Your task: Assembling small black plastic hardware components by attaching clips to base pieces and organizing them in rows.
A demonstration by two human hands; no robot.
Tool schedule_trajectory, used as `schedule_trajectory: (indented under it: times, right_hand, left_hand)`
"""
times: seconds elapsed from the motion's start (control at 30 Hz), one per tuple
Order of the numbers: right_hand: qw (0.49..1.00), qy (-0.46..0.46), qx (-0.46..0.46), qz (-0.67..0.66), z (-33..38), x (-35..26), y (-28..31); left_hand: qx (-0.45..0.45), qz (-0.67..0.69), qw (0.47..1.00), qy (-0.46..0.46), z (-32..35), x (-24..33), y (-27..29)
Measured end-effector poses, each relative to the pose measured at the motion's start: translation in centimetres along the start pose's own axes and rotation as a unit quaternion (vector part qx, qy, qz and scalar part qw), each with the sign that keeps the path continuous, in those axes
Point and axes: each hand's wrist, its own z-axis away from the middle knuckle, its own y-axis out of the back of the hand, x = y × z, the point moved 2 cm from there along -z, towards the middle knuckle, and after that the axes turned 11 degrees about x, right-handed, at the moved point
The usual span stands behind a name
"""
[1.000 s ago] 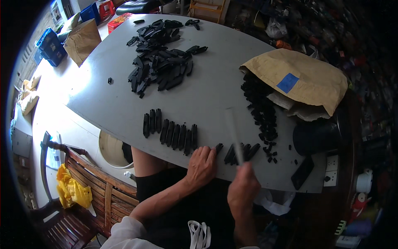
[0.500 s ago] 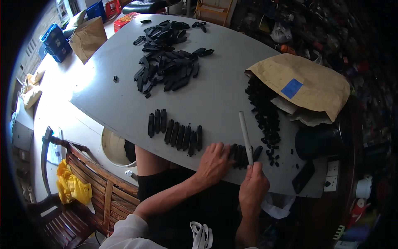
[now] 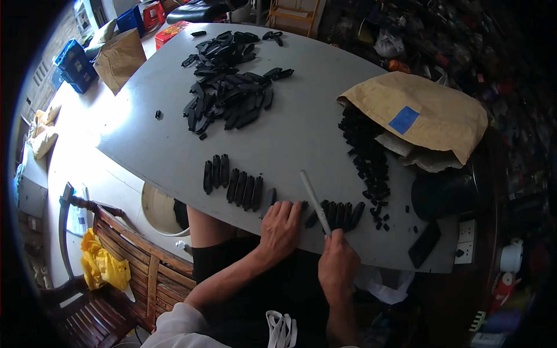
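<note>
At the table's near edge, my left hand [image 3: 279, 231] is closed at the end of a row of long black plastic pieces [image 3: 248, 191]. Its fingers meet one blurred black plastic piece [image 3: 268, 201], which they partly hide. My right hand [image 3: 339, 258] grips the lower end of a slim grey rod [image 3: 312, 194], which slants up and left across the table. Behind the rod, close to both hands, lies another group of long black pieces [image 3: 347, 214] side by side.
A large heap of black pieces [image 3: 232, 95] covers the far part of the grey table [image 3: 301, 133]. Small black parts [image 3: 365, 156] spill from a brown paper bag [image 3: 435, 116] at right. A black phone [image 3: 425, 245] lies near the right corner, beside a white power strip [image 3: 465, 239].
My left hand has moved left from the right-hand group to the end of the left row, where a piece has shifted. My right hand and the rod have moved slightly left.
</note>
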Motion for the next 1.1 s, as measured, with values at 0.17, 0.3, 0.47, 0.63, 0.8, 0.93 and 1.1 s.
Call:
schedule_trajectory:
  times: [0.17, 0.3, 0.47, 0.63, 0.8, 0.93, 1.1]
  right_hand:
    - [0.998, 0.005, -0.039, 0.049, -0.2, -0.2, -0.9]
    - [1.0, 0.021, 0.003, 0.014, -0.2, -0.9, 0.5]
    - [0.997, 0.054, 0.036, 0.04, 0.6, -0.8, -0.1]
    - [0.995, 0.036, -0.052, 0.077, -0.8, -0.8, -0.5]
    - [0.996, 0.036, 0.077, 0.001, -0.7, -0.8, 1.8]
    - [0.995, 0.02, 0.098, -0.026, 0.4, -1.1, 1.8]
    - [0.991, 0.024, -0.068, 0.109, 0.0, -0.4, -1.0]
  left_hand:
    - [0.019, 0.017, 1.0, 0.002, 0.5, 0.2, -0.2]
    - [0.012, 0.034, 0.999, 0.01, 0.8, -0.3, -0.4]
    - [0.019, 0.056, 0.998, 0.003, 0.6, 0.0, -0.2]
    - [0.011, 0.054, 0.998, 0.008, 0.4, -0.2, -0.3]
    - [0.011, 0.051, 0.999, 0.01, 0.5, 0.0, 0.0]
    - [0.014, 0.054, 0.998, 0.011, 0.7, -0.1, -0.4]
    - [0.013, 0.072, 0.997, 0.013, 0.8, -0.1, -0.5]
